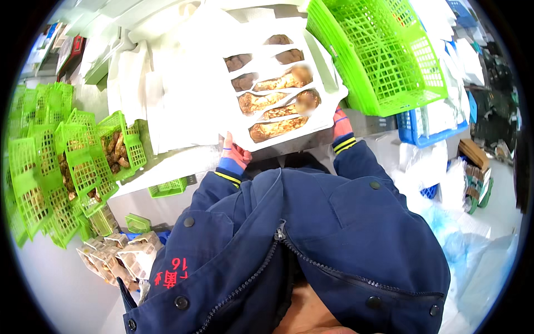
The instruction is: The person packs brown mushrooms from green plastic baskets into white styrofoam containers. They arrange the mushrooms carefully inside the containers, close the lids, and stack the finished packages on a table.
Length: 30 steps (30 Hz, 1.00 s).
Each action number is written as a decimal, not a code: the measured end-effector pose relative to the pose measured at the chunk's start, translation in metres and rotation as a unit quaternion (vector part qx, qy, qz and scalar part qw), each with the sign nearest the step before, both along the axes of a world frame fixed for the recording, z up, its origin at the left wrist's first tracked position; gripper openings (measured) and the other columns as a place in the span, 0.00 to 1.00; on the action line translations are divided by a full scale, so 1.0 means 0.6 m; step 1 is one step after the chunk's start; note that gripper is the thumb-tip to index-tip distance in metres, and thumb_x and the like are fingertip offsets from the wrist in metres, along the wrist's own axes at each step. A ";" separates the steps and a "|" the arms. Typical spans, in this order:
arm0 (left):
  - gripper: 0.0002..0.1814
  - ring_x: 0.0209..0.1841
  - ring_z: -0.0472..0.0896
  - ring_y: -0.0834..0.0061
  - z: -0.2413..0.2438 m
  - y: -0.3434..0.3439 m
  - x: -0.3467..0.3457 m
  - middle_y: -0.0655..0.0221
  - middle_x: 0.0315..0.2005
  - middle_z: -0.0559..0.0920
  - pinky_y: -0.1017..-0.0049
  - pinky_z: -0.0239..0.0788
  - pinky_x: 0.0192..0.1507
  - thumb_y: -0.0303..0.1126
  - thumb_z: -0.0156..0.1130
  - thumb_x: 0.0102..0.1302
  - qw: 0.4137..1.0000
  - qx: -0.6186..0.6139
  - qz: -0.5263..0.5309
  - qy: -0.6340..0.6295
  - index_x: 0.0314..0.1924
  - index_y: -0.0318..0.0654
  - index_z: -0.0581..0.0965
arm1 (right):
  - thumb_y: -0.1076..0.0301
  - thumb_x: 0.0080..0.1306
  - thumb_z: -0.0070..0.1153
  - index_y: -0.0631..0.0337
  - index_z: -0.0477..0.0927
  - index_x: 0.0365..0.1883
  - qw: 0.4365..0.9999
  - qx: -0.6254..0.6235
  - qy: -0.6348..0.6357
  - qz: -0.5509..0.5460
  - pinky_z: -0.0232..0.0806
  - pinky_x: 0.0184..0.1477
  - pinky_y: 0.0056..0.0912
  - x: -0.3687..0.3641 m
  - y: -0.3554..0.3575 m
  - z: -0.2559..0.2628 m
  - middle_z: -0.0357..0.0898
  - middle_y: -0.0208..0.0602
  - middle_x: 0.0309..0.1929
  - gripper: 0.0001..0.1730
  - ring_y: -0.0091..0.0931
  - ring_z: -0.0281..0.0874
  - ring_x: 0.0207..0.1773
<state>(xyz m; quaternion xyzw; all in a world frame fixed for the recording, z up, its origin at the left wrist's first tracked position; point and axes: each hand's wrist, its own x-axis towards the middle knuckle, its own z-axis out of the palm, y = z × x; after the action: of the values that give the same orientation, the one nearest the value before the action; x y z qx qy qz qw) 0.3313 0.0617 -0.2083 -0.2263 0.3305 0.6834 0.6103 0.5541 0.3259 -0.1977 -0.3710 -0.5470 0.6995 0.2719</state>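
Observation:
In front of me a white foam tray (267, 145) holds several brown mushrooms (278, 129), laid in rows with strips of white paper between them. My left hand (236, 153) is at the tray's near left corner, its thumb up against the edge and its fingers curled at the rim. At the near right corner, my right hand (342, 123) reaches to the tray's side, its fingers mostly hidden beside or under the rim. Both hands appear to hold the tray. White paper sheets (183, 96) lie directly left of it.
Stacked green plastic baskets (377, 109) stand just right of the tray, above a blue crate (434, 140). Many green baskets (83, 154), some holding mushrooms, stand at the left. Lower left are small light-coloured baskets (121, 254). Clear plastic bags (450, 234) lie at the right.

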 end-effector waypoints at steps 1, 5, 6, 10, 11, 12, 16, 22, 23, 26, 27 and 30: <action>0.20 0.19 0.73 0.75 0.019 0.018 0.010 0.73 0.24 0.79 0.78 0.58 0.14 0.56 0.54 0.61 0.997 -0.055 0.052 -0.006 0.42 0.49 0.74 | 0.72 0.64 0.42 0.66 0.72 0.51 0.960 -0.217 0.174 -0.034 0.61 0.55 0.27 -0.031 -0.008 0.054 0.75 0.37 0.49 0.18 0.29 0.70 0.52; 0.24 0.51 0.75 0.67 0.035 0.012 0.001 0.69 0.49 0.77 0.65 0.68 0.49 0.45 0.54 0.63 0.979 0.031 0.147 0.139 0.56 0.43 0.69 | 0.80 0.61 0.39 0.69 0.65 0.58 0.970 -0.044 0.233 0.059 0.60 0.58 0.28 -0.045 0.033 0.083 0.67 0.42 0.58 0.24 0.32 0.67 0.58; 0.24 0.58 0.70 0.64 0.043 -0.004 -0.011 0.64 0.53 0.75 0.59 0.55 0.62 0.40 0.54 0.63 0.975 0.072 0.150 0.148 0.57 0.38 0.68 | 0.78 0.61 0.40 0.69 0.63 0.60 0.950 -0.110 0.284 0.063 0.59 0.60 0.30 -0.044 0.031 0.092 0.65 0.42 0.59 0.26 0.33 0.65 0.60; 0.23 0.47 0.76 0.68 0.159 0.019 -0.003 0.61 0.44 0.79 0.69 0.66 0.52 0.29 0.59 0.55 0.862 0.005 0.097 0.498 0.52 0.33 0.71 | 0.73 0.59 0.43 0.67 0.62 0.60 0.943 -0.151 0.296 -0.024 0.56 0.62 0.34 -0.104 0.033 0.126 0.67 0.40 0.57 0.28 0.33 0.65 0.59; 0.22 0.46 0.77 0.68 0.169 0.035 0.003 0.62 0.42 0.79 0.70 0.66 0.51 0.28 0.62 0.53 0.810 -0.020 0.068 0.582 0.50 0.33 0.72 | 0.70 0.61 0.46 0.66 0.67 0.56 0.932 -0.215 0.283 -0.066 0.61 0.58 0.33 -0.109 0.044 0.137 0.72 0.39 0.51 0.23 0.31 0.70 0.54; 0.22 0.44 0.77 0.68 0.182 0.055 0.008 0.62 0.41 0.79 0.70 0.67 0.49 0.27 0.65 0.51 0.750 -0.046 0.038 0.659 0.48 0.33 0.73 | 0.68 0.61 0.49 0.66 0.70 0.53 0.923 -0.262 0.275 -0.068 0.63 0.55 0.32 -0.112 0.060 0.125 0.74 0.37 0.47 0.21 0.30 0.72 0.51; 0.08 0.51 0.69 0.49 0.230 0.200 0.031 0.50 0.47 0.73 0.62 0.62 0.53 0.30 0.67 0.42 0.401 0.024 -0.117 0.908 0.25 0.42 0.77 | 0.73 0.57 0.57 0.66 0.75 0.46 0.961 -0.231 0.121 -0.089 0.66 0.48 0.29 -0.122 0.104 0.101 0.77 0.36 0.40 0.17 0.28 0.74 0.43; 0.07 0.63 0.61 0.51 0.254 0.194 0.081 0.52 0.59 0.66 0.60 0.52 0.62 0.28 0.62 0.51 0.526 0.194 -0.235 0.794 0.32 0.39 0.75 | 0.77 0.58 0.51 0.61 0.71 0.55 0.979 0.121 0.080 0.146 0.65 0.53 0.31 -0.121 0.020 0.265 0.74 0.40 0.51 0.24 0.30 0.71 0.53; 0.08 0.62 0.63 0.53 0.242 0.169 0.077 0.52 0.56 0.69 0.62 0.55 0.61 0.25 0.61 0.52 0.522 0.172 -0.165 0.819 0.34 0.38 0.76 | 0.76 0.58 0.52 0.60 0.71 0.55 0.957 0.187 0.052 0.214 0.64 0.54 0.32 -0.132 -0.005 0.282 0.75 0.41 0.51 0.24 0.31 0.71 0.54; 0.14 0.50 0.73 0.73 0.186 0.074 0.072 0.60 0.49 0.73 0.74 0.67 0.50 0.26 0.54 0.63 0.810 -0.053 0.086 0.577 0.49 0.34 0.71 | 0.67 0.55 0.56 0.62 0.71 0.53 0.762 0.489 -0.025 0.424 0.66 0.51 0.38 -0.157 -0.103 0.275 0.75 0.46 0.49 0.26 0.38 0.74 0.49; 0.18 0.46 0.74 0.73 0.140 0.043 0.055 0.64 0.48 0.73 0.72 0.68 0.47 0.31 0.53 0.64 0.826 -0.073 0.140 0.542 0.54 0.37 0.67 | 0.65 0.54 0.57 0.61 0.71 0.53 0.674 0.465 -0.112 0.563 0.66 0.51 0.39 -0.155 -0.112 0.289 0.74 0.47 0.49 0.27 0.40 0.73 0.47; 0.24 0.44 0.73 0.73 0.054 -0.013 0.034 0.68 0.48 0.72 0.69 0.69 0.39 0.43 0.54 0.64 0.909 -0.207 0.011 0.362 0.57 0.43 0.64 | 0.68 0.51 0.59 0.63 0.72 0.52 0.818 0.455 0.013 0.353 0.65 0.50 0.40 -0.102 -0.065 0.345 0.74 0.46 0.48 0.28 0.41 0.72 0.47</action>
<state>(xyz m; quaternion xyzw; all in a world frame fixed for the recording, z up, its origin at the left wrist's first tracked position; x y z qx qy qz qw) 0.3516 0.0537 -0.1758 -0.0885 0.6605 0.6410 0.3809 0.4929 0.2867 0.0092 0.0217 -0.8927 0.4240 0.1513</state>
